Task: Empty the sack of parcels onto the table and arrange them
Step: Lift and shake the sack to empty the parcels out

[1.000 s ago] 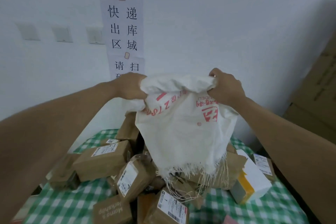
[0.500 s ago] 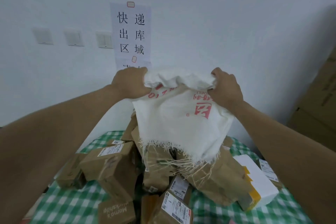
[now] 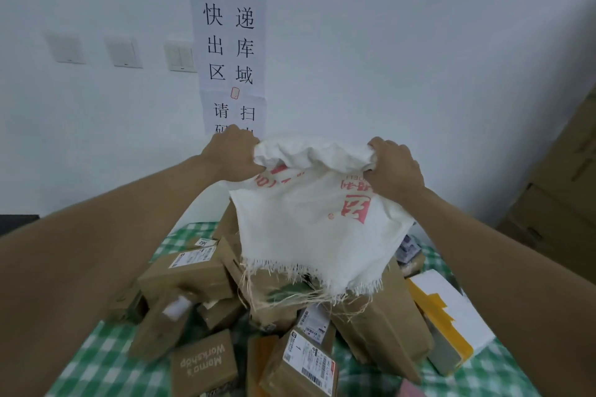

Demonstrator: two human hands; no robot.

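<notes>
Parcels (image 3: 290, 325) lie heaped on the checked table (image 3: 96, 361), from 6 o'clock to centre; emptying appears nearly done, arranging not begun. Above the heap, the inverted sack (image 3: 316, 229) hangs frayed mouth down, its bunched base gripped by left hand (image 3: 232, 155) at 11 o'clock and right hand (image 3: 392, 167) at 1 o'clock. Whatever remains inside is hidden.

Behind the upturned white woven sack with red print (image 3: 317, 229) we cannot see the top of the heap of brown cardboard parcels (image 3: 190, 274). Left of the sack, one tumbling brown parcel (image 3: 164, 322) is blurred. Above it, we lose the taped white paper notice's (image 3: 230, 55) lowest characters.
</notes>
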